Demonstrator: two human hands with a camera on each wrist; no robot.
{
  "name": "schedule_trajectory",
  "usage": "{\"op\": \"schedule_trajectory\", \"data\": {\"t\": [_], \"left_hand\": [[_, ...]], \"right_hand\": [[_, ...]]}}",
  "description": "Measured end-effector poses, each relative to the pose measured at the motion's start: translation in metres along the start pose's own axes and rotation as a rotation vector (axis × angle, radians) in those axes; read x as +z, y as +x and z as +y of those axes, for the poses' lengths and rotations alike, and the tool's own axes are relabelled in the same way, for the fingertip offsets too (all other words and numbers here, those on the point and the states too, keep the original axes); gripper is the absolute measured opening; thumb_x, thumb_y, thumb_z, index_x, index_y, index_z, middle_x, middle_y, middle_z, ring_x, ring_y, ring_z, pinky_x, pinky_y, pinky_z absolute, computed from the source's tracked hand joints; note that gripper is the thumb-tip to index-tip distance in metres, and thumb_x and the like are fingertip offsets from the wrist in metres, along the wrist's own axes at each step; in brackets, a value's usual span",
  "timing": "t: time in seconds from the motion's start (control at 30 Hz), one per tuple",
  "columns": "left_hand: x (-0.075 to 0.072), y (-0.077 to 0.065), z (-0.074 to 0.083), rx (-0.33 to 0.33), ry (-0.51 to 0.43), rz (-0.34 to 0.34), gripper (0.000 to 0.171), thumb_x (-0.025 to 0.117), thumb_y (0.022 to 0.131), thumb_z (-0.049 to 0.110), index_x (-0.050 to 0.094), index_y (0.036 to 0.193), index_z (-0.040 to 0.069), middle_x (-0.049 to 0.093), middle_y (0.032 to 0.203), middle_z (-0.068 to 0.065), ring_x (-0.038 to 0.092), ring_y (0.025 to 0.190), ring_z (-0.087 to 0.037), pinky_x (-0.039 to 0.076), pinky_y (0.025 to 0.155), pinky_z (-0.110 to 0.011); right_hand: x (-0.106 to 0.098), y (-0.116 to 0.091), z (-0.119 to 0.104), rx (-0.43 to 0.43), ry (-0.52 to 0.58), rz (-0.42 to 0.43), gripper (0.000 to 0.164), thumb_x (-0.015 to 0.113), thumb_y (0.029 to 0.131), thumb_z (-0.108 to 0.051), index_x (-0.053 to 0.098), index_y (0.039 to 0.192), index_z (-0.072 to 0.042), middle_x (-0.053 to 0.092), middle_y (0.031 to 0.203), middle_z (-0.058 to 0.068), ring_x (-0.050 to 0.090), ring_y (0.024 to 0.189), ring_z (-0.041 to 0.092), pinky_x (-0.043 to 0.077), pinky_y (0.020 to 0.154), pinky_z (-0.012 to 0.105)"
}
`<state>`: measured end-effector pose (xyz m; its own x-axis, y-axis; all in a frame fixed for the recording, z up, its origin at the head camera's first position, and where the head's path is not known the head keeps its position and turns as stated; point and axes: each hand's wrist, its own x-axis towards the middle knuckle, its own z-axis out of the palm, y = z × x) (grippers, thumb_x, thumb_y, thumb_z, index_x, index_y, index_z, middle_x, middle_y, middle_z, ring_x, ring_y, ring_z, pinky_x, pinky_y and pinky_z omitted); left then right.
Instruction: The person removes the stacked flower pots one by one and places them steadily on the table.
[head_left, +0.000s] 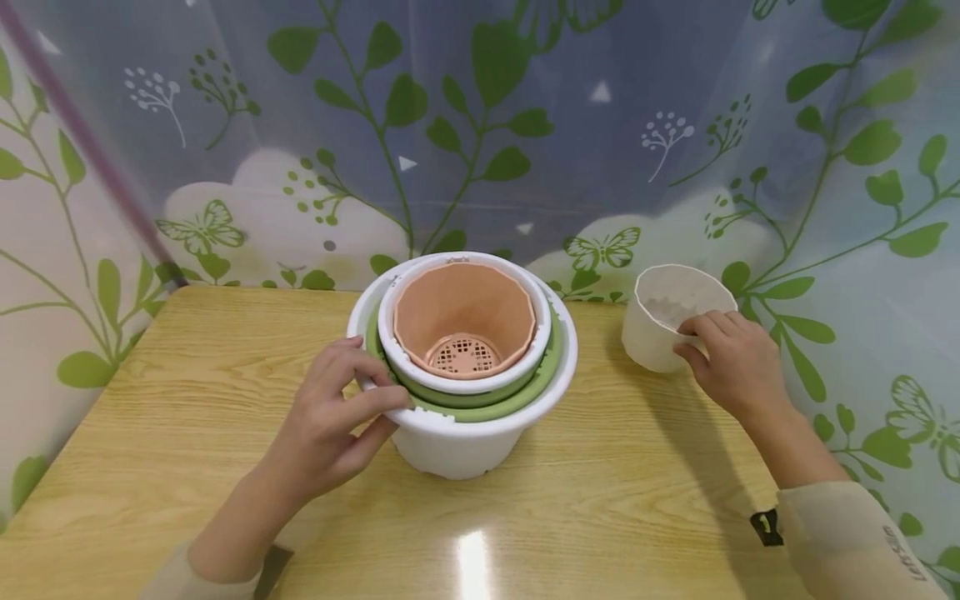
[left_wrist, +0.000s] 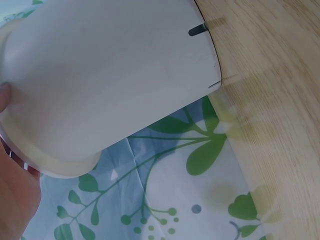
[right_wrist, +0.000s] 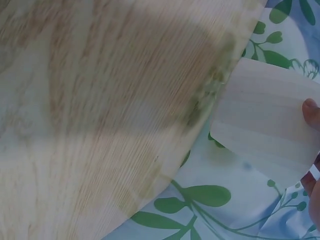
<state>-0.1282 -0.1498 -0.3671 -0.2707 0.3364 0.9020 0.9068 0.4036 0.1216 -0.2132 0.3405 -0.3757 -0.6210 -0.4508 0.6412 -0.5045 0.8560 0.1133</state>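
Nested pots stand mid-table: a large white pot [head_left: 450, 450] outermost, a green pot [head_left: 498, 408] inside it, a smaller white pot [head_left: 465, 386] within that, and a peach pot [head_left: 465, 300] with a perforated bottom innermost. My left hand [head_left: 330, 421] grips the big pot's rim at its near left, thumb below the rim. In the left wrist view, the white pot's side [left_wrist: 110, 70] fills the upper left. At the right, my right hand [head_left: 727, 358] pinches the near right rim of a small white pot [head_left: 651, 342]. Whether its base touches the table cannot be told.
The wooden table [head_left: 600, 500] ends at a patterned curtain [head_left: 465, 183] along the back and sides. A black tag-like piece [head_left: 767, 527] shows by the right sleeve [head_left: 847, 537].
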Motion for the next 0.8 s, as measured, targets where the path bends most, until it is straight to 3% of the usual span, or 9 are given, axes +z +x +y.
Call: {"op": "schedule_trajectory", "data": {"t": [0.27,0.8], "left_hand": [[0.0,0.0,0.0,0.011,0.002,0.013,0.021,0.061,0.099,0.03,0.07,0.088,0.014,0.059,0.093,-0.008,0.051,0.089,-0.028,0.038,0.11,-0.05],[0.002,0.0,0.0,0.024,0.002,0.025,0.022,0.061,0.099,0.029,0.07,0.087,0.013,0.058,0.091,-0.009,0.05,0.088,-0.028,0.038,0.109,-0.049]], "right_hand": [[-0.001,-0.004,0.01,0.007,-0.02,-0.012,0.031,0.085,0.071,-0.013,0.064,0.093,-0.006,0.066,0.084,0.012,0.06,0.075,0.037,0.049,0.059,0.049],[-0.002,-0.01,0.021,0.128,-0.04,-0.094,0.031,0.086,0.073,-0.011,0.064,0.095,-0.007,0.066,0.089,0.012,0.059,0.078,0.036,0.049,0.062,0.051]]}}
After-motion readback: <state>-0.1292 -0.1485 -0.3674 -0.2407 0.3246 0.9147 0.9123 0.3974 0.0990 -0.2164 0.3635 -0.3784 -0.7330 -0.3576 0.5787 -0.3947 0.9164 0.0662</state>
